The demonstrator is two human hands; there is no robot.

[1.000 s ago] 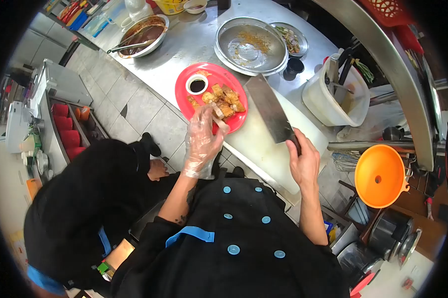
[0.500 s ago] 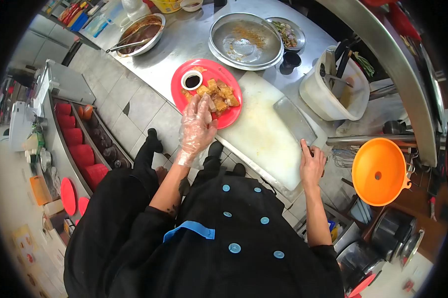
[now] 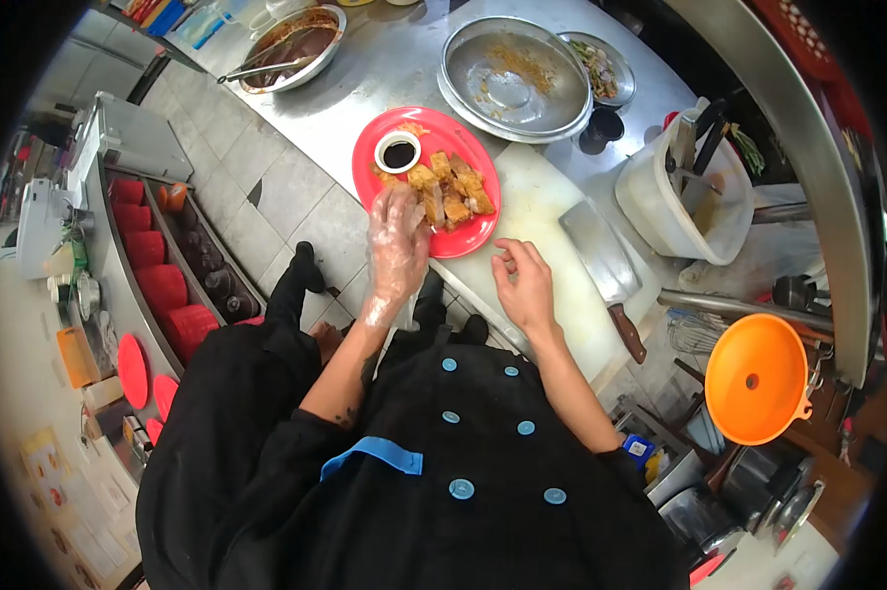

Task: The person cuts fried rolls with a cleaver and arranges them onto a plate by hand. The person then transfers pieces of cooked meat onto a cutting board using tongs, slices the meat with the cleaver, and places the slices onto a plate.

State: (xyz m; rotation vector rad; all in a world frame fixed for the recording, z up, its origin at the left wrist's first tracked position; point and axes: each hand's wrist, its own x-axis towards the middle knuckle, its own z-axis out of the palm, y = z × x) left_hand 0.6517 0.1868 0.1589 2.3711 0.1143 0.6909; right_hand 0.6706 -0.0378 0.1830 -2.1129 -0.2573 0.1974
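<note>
My left hand (image 3: 396,251), in a clear plastic glove, is at the near left edge of a red plate (image 3: 468,146). Its fingers are bent down among golden fried pieces (image 3: 453,187), and what lies under the fingertips is hidden. A small white cup of dark sauce (image 3: 399,154) sits on the same plate. Over the white cutting board (image 3: 522,202), my bare right hand (image 3: 524,287) holds nothing, its fingers loosely bent and apart. To its right a cleaver (image 3: 593,251) with a brown handle lies flat on the board.
Behind the plate stands a wide metal bowl (image 3: 463,74), with a plate of chopped food (image 3: 620,84) beside it. A bowl of dark sauce (image 3: 330,44) with tongs is at far left. On the right are a white tub of utensils (image 3: 645,192) and an orange funnel (image 3: 758,354).
My right hand has let go of the cleaver and moved left toward the plate. The cleaver stays on the board. My left hand remains at the fried pieces.
</note>
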